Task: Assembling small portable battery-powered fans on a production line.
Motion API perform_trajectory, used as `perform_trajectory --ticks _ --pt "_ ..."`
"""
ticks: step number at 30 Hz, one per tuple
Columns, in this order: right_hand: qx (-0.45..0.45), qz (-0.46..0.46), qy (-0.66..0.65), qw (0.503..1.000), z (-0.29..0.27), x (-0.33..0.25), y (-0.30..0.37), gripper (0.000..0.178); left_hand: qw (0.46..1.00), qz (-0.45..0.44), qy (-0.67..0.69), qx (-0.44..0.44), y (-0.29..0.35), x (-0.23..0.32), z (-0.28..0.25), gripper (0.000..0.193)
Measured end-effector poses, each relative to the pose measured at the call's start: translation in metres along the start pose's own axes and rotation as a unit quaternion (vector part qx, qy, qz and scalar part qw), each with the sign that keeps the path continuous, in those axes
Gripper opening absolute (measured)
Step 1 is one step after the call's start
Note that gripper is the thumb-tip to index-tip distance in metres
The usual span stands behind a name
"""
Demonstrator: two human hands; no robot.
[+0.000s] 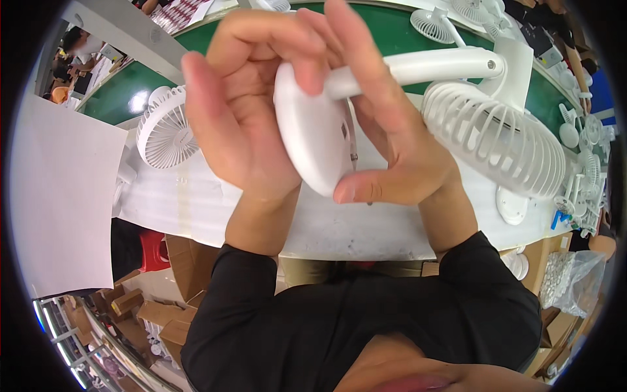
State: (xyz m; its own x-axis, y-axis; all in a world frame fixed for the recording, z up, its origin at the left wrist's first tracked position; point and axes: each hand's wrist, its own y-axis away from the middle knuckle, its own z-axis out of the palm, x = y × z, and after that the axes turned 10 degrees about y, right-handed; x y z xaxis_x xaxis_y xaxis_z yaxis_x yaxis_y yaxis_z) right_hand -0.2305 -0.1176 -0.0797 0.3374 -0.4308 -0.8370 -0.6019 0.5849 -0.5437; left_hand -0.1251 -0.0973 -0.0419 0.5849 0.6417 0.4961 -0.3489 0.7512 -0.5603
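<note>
A white desk fan (428,68) is held up in front of me, tilted on its side, its round base (312,134) between my two hands. My left hand (251,108) cups the base from the left, fingers curled at its upper edge and the thumb sticking out. From the right, my right hand (401,147) grips it, with the thumb on the base's lower edge and the fingers along the arm near the joint. The fan's caged head (499,140) hangs at the right end of the arm. Small dark openings show on the base's right side.
Another white fan (168,127) stands at the left on the white-covered table (356,232). A white oval base (511,204) rests at the right. More fans (432,25) line the green surface (385,29) behind. Cardboard boxes (189,264) and a plastic bag (578,277) are below.
</note>
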Motion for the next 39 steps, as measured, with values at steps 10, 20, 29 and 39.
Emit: perform_trajectory --ticks 10,20,29,39 --pt "-0.008 -0.044 0.162 0.986 0.007 -0.009 -0.002 0.090 0.993 0.038 0.020 -0.107 0.006 -0.001 -0.032 0.043" --pt "0.300 0.061 0.363 0.880 -0.038 -0.037 0.026 0.066 0.990 -0.030 0.082 0.107 -0.002 -0.004 -0.005 0.023" --pt "0.349 0.266 0.492 0.752 -0.288 -0.028 0.135 0.064 0.994 -0.080 -0.075 -0.024 -0.031 0.024 -0.060 0.017" --pt "0.095 0.264 0.728 0.625 -0.325 0.063 0.130 0.051 0.857 -0.330 -0.225 -0.325 -0.020 0.026 -0.050 0.021"
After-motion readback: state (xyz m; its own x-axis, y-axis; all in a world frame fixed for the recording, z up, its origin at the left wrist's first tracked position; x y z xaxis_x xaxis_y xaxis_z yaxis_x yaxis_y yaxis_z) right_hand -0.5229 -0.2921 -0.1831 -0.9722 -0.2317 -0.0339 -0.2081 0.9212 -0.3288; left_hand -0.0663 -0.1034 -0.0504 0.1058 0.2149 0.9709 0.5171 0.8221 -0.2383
